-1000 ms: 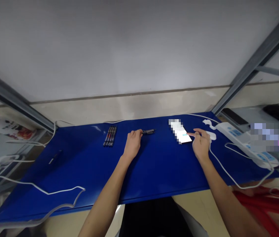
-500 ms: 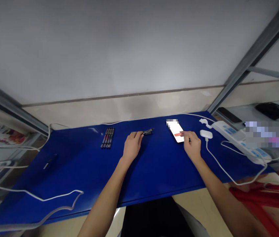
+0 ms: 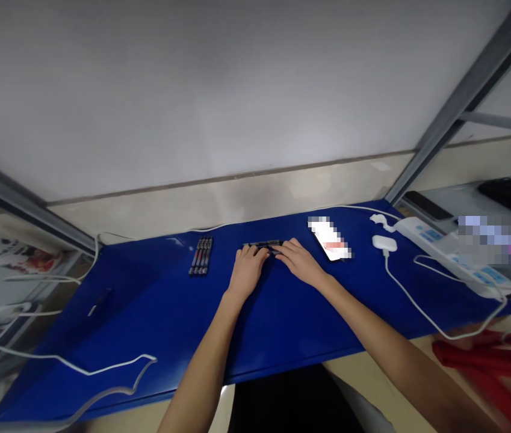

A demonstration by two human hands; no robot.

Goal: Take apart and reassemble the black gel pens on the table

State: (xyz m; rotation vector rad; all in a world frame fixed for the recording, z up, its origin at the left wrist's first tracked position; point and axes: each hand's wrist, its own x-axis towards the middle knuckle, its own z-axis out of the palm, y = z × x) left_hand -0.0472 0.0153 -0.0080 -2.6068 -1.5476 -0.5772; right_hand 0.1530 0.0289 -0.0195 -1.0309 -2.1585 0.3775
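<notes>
Several dark pens (image 3: pixel 262 243) lie crosswise in the middle of the blue tabletop, between my two hands. My left hand (image 3: pixel 247 267) has its fingers curled over their left part. At their right end, my right hand (image 3: pixel 299 260) closes its fingers on them. The fingers partly cover the pens, so their number and exact arrangement cannot be made out. To the left, a row of several more dark pens (image 3: pixel 201 255) lies side by side, roughly parallel. A phone (image 3: pixel 322 231) with a bright screen rests right of my right hand.
A white earphone case (image 3: pixel 384 243) with a cable sits near a white power strip (image 3: pixel 449 255) at the right. White cord (image 3: pixel 88 371) crosses the front left, and a dark pen-like item (image 3: pixel 99 302) lies at the left. A wall (image 3: pixel 237 108) closes the back.
My right hand has left the phone's screen and moved left to the pens. The pens, fanned out at their right end before, now lie closer in line. My left hand remains on them.
</notes>
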